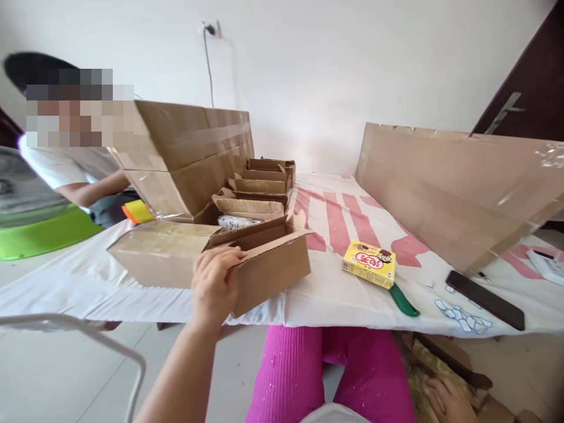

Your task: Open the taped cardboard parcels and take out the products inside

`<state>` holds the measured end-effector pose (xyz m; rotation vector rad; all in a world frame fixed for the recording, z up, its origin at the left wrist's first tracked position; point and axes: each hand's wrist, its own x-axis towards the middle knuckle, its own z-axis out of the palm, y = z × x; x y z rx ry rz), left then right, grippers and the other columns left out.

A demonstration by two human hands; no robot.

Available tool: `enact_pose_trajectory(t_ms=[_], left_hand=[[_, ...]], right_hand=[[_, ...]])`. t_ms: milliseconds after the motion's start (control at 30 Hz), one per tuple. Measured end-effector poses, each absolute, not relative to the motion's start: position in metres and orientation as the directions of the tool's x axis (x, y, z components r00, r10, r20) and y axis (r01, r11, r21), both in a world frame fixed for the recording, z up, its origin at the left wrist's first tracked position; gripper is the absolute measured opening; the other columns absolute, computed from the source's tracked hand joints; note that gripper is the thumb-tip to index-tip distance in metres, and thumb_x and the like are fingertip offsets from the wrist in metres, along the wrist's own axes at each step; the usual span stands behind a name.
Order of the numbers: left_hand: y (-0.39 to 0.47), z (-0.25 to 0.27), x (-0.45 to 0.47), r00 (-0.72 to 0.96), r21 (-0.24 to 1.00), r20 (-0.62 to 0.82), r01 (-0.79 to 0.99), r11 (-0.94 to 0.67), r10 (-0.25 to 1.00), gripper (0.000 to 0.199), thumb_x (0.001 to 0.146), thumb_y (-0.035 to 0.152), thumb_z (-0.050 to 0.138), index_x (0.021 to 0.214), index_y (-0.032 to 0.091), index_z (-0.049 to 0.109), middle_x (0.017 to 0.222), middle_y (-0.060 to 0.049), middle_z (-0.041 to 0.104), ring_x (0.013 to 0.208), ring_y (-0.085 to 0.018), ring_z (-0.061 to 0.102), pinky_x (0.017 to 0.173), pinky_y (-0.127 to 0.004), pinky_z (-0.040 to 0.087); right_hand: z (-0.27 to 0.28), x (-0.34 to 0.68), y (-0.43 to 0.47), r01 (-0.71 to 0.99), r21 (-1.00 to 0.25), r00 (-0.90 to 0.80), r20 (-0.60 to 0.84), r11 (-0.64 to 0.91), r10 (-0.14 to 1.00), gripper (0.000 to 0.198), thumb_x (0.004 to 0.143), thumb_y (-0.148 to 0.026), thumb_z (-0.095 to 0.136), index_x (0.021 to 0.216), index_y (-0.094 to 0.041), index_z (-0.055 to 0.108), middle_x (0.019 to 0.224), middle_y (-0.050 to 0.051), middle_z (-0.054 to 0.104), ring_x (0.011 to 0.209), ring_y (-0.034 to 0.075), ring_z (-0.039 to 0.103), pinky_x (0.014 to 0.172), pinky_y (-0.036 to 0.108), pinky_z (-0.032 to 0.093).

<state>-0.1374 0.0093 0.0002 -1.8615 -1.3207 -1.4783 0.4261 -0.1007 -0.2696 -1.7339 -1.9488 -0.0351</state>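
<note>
My left hand (215, 282) is closed on the near top edge of an open cardboard box (273, 267), fingers hooked over the rim. This box sits tilted at the table's front edge, its flaps up. Behind it runs a row of open cardboard boxes (259, 187); a white printed packet (238, 222) shows inside one. Low at the right, below the table, my right hand (449, 400) has its fingers bent over a taped cardboard box (440, 364); its grip is partly cut off by the frame.
On the striped cloth (335, 217) lie a yellow printed box (369, 263), a green-handled tool (404, 302) and a black phone (484, 299). Large cardboard panels (453, 188) stand at the right, stacked cartons (194, 153) at the left. Another person (79, 170) sits beyond them.
</note>
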Motion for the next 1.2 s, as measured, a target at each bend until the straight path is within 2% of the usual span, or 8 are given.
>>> enact_pose_trajectory(t_ms=[267, 367, 433, 567, 667, 800, 1000, 1200], left_hand=[[0.001, -0.026, -0.16, -0.063, 0.232, 0.889, 0.917, -0.326, 0.454, 0.016, 0.081, 0.01, 0.049, 0.073, 0.023, 0.052, 0.086, -0.006, 0.072, 0.1, -0.028, 0.064, 0.094, -0.051, 0.044], [-0.008, -0.038, -0.149, -0.111, 0.238, 0.856, 0.952, -0.195, 0.505, 0.009, 0.081, 0.016, 0.055, 0.088, 0.022, 0.055, 0.105, -0.012, 0.068, 0.114, -0.034, 0.058, 0.098, -0.057, 0.04], [-0.016, -0.046, -0.135, -0.112, 0.204, 0.863, 0.97, -0.136, 0.492, 0.027, 0.078, 0.021, 0.064, 0.103, 0.021, 0.054, 0.119, -0.016, 0.061, 0.125, -0.039, 0.049, 0.102, -0.062, 0.035], [-0.034, -0.062, -0.095, 0.003, 0.058, 0.961, 0.976, -0.212, 0.276, 0.048, 0.067, 0.021, 0.076, 0.107, 0.025, 0.05, 0.12, -0.016, 0.053, 0.129, -0.041, 0.041, 0.1, -0.062, 0.035], [-0.039, -0.07, -0.058, 0.101, 0.045, 0.945, 0.903, -0.428, 0.311, 0.04, 0.071, 0.014, 0.071, 0.103, 0.026, 0.05, 0.112, -0.01, 0.055, 0.122, -0.034, 0.049, 0.098, -0.056, 0.041], [-0.021, -0.077, -0.015, 0.2, 0.324, 0.756, 0.714, -0.621, 0.624, 0.029, 0.085, 0.012, 0.054, 0.112, 0.023, 0.049, 0.118, -0.011, 0.058, 0.118, -0.026, 0.054, 0.096, -0.046, 0.048], [0.05, -0.092, 0.035, 0.038, 0.843, 0.333, 0.436, -0.316, 0.942, 0.041, 0.089, 0.035, 0.05, 0.126, 0.017, 0.048, 0.134, -0.016, 0.054, 0.132, -0.028, 0.045, 0.113, -0.051, 0.03], [0.11, -0.099, 0.082, 0.027, 0.943, 0.202, 0.264, -0.202, 0.979, 0.055, 0.086, 0.047, 0.052, 0.129, 0.011, 0.05, 0.139, -0.022, 0.052, 0.131, -0.034, 0.047, 0.109, -0.047, 0.036]], right_hand=[[-0.179, 0.348, -0.075, 0.806, -0.458, -0.191, 0.4, 0.376, 0.896, 0.024, 0.094, -0.034, 0.046, 0.094, -0.024, 0.067, 0.087, 0.006, 0.071, 0.078, 0.02, 0.07, 0.071, 0.03, 0.058], [-0.141, 0.331, -0.061, 0.772, -0.436, -0.23, 0.487, 0.463, 0.843, 0.019, 0.093, -0.031, 0.049, 0.095, -0.022, 0.065, 0.079, 0.004, 0.071, 0.064, 0.015, 0.066, 0.064, 0.026, 0.054], [-0.119, 0.325, -0.046, 0.776, -0.429, -0.2, 0.527, 0.462, 0.826, 0.02, 0.094, -0.033, 0.048, 0.096, -0.021, 0.064, 0.076, 0.003, 0.069, 0.06, 0.014, 0.063, 0.062, 0.025, 0.052], [-0.089, 0.319, -0.002, 0.84, -0.425, -0.061, 0.542, 0.336, 0.838, 0.034, 0.095, -0.045, 0.043, 0.106, -0.018, 0.061, 0.081, 0.007, 0.067, 0.072, 0.019, 0.063, 0.071, 0.03, 0.052], [-0.082, 0.315, 0.032, 0.905, -0.36, 0.015, 0.558, 0.226, 0.829, 0.049, 0.094, -0.055, 0.038, 0.108, -0.014, 0.061, 0.092, 0.014, 0.067, 0.09, 0.027, 0.061, 0.085, 0.04, 0.048], [-0.085, 0.305, 0.059, 0.938, -0.345, 0.123, 0.427, 0.036, 0.896, 0.052, 0.094, -0.054, 0.038, 0.113, -0.012, 0.062, 0.114, 0.019, 0.063, 0.111, 0.034, 0.052, 0.095, 0.048, 0.041], [-0.095, 0.29, 0.074, 0.895, -0.438, 0.259, 0.349, -0.088, 0.9, 0.056, 0.092, -0.055, 0.038, 0.115, -0.01, 0.061, 0.119, 0.025, 0.06, 0.119, 0.039, 0.046, 0.095, 0.055, 0.038], [-0.104, 0.281, 0.076, 0.82, -0.573, 0.275, 0.361, -0.021, 0.891, 0.051, 0.084, -0.046, 0.049, 0.117, -0.009, 0.059, 0.122, 0.023, 0.061, 0.125, 0.042, 0.042, 0.103, 0.058, 0.033]])
